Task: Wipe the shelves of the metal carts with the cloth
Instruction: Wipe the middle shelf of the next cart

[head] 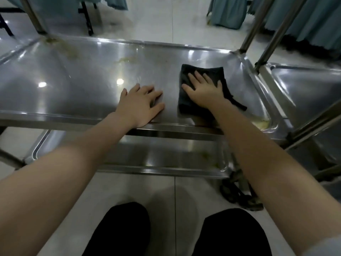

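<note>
The dark grey folded cloth lies lengthwise away from the person on the right half of the shiny steel cart shelf, pressed under the flat, straight-fingered right hand, the left hand resting spread just beside it.

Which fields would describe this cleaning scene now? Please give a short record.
Right hand: presses flat on the dark cloth
Left hand: rests flat on the top shelf, left of the cloth
Cloth place: right half of shelf
Dirt: yellowish residue at the far left corner and near right corner
Lower shelf: some residue near its right end
</note>
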Demonstrator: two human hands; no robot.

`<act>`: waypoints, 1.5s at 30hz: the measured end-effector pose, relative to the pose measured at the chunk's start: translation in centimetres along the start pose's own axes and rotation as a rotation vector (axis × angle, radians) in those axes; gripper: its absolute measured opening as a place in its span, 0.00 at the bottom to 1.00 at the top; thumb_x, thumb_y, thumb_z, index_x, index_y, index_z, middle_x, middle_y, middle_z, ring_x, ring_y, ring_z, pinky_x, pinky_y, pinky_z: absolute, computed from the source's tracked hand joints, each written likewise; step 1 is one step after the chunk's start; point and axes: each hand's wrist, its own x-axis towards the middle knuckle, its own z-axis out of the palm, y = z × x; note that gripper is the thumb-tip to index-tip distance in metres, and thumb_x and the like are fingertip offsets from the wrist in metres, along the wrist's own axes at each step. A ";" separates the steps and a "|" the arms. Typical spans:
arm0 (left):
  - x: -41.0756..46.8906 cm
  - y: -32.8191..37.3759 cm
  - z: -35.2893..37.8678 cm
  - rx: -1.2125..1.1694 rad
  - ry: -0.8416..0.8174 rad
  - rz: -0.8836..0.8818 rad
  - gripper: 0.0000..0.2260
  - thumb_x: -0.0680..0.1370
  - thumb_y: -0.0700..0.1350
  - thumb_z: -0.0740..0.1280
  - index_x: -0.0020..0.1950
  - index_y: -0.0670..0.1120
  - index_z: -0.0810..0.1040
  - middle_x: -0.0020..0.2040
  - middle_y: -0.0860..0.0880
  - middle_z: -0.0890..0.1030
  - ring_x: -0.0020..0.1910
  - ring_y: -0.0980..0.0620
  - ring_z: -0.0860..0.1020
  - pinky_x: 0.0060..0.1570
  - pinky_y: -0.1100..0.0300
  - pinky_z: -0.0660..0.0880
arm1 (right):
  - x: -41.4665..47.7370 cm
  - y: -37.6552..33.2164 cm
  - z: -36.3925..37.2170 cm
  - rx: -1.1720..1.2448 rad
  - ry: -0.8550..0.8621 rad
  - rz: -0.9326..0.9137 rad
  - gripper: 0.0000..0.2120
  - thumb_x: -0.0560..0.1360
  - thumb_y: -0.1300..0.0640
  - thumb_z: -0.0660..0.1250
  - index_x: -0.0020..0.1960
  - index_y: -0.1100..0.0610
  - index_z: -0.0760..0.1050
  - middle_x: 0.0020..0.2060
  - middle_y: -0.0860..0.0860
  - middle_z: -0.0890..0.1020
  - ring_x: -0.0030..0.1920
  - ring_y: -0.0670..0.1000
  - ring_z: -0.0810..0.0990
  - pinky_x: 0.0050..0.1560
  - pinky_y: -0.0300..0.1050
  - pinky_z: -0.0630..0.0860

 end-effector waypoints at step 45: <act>-0.1 0.2 0.4 0.070 -0.063 -0.003 0.31 0.75 0.67 0.42 0.78 0.60 0.54 0.79 0.53 0.55 0.77 0.43 0.53 0.71 0.38 0.57 | -8.8 7.7 -0.4 -0.057 0.035 -0.124 0.35 0.74 0.27 0.39 0.78 0.37 0.45 0.78 0.37 0.45 0.78 0.43 0.43 0.74 0.60 0.39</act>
